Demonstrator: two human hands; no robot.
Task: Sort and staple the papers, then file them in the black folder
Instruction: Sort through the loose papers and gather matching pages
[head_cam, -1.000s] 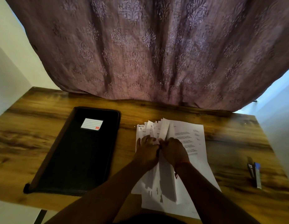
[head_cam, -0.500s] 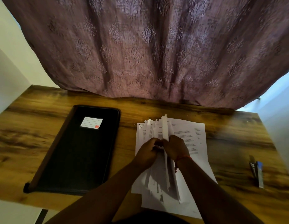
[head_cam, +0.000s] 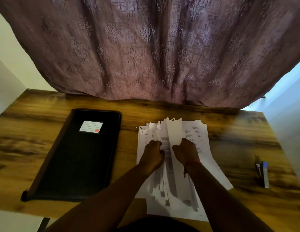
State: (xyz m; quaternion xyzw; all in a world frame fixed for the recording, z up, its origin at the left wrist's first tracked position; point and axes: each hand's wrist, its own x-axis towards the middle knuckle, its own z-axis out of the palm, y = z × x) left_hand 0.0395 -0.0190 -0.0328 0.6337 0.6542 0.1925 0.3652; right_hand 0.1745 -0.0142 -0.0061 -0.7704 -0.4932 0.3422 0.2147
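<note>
A loose stack of white printed papers (head_cam: 199,131) lies fanned out on the wooden table (head_cam: 37,148), right of centre. My left hand (head_cam: 153,155) presses on the left sheets with its fingers curled around their edges. My right hand (head_cam: 185,151) grips one sheet (head_cam: 174,129) and holds it lifted and curved above the stack. The black folder (head_cam: 75,161) lies closed and flat to the left of the papers, with a white label (head_cam: 91,126) near its top. A stapler (head_cam: 261,171), dark with a blue part, rests at the table's right edge.
A purple patterned curtain (head_cam: 154,47) hangs along the table's far edge. White walls stand at the left (head_cam: 6,77) and right (head_cam: 290,101). The table's front edge runs just beneath my forearms.
My hands have parted slightly. The sheet that stood nearly edge-on between them has swung right and now shows its broad face in my right hand.
</note>
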